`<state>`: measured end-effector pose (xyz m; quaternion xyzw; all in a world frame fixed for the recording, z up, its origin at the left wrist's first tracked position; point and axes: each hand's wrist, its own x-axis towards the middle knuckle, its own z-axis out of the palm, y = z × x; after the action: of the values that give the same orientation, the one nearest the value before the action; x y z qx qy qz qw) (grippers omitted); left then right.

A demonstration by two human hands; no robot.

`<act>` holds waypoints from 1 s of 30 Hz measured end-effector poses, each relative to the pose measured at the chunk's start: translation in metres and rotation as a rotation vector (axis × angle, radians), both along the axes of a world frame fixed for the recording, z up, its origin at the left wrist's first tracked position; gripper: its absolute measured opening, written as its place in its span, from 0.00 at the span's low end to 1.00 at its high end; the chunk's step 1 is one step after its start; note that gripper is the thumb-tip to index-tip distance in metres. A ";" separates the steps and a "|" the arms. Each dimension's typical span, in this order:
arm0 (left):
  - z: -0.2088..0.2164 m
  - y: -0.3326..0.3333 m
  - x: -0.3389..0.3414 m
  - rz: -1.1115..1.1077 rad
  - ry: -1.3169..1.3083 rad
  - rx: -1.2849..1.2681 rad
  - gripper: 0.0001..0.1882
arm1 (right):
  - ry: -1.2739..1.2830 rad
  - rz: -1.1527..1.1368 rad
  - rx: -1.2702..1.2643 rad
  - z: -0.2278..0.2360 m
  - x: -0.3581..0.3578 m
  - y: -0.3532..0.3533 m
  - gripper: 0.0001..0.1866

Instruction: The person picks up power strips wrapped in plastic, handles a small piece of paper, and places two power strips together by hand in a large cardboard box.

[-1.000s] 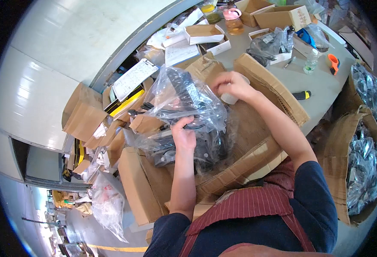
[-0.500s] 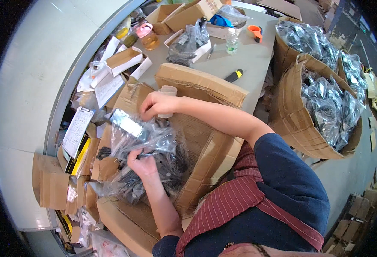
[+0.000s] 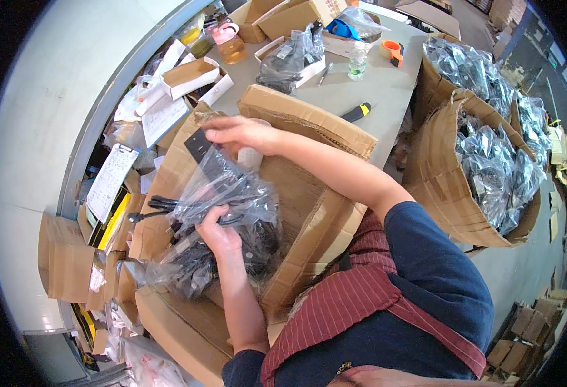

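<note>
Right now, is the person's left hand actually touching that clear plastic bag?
Touching. The head view shows the left hand gripping the near side of the clear plastic bag, with the film gathered against its fingers.

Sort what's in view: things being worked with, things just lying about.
In use: clear bag in the left hand; black plate by the right hand; open cardboard box beneath.
Lying about: clear bottle; pink-lidded bottle; yellow-and-black tool; clipboard.

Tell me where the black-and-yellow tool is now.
Head view, upper half, right of centre: the tool lies on the grey table between the open cardboard box and the clear bottle.
</note>
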<state>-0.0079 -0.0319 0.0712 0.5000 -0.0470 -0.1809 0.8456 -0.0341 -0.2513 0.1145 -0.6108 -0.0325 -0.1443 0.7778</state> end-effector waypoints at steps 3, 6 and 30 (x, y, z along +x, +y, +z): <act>-0.008 0.002 0.007 -0.029 0.065 -0.045 0.28 | 0.198 0.107 0.003 0.005 -0.006 0.023 0.37; -0.005 0.009 0.014 -0.085 0.171 -0.123 0.27 | 0.186 0.301 -0.042 -0.004 0.001 0.020 0.35; 0.062 0.018 -0.025 -0.342 -0.510 0.348 0.12 | -0.191 0.280 0.695 0.025 -0.035 -0.022 0.19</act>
<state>-0.0326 -0.0137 0.1331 0.6508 -0.3079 -0.1946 0.6662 -0.0692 -0.2738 0.1395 -0.2845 -0.1369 -0.0956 0.9440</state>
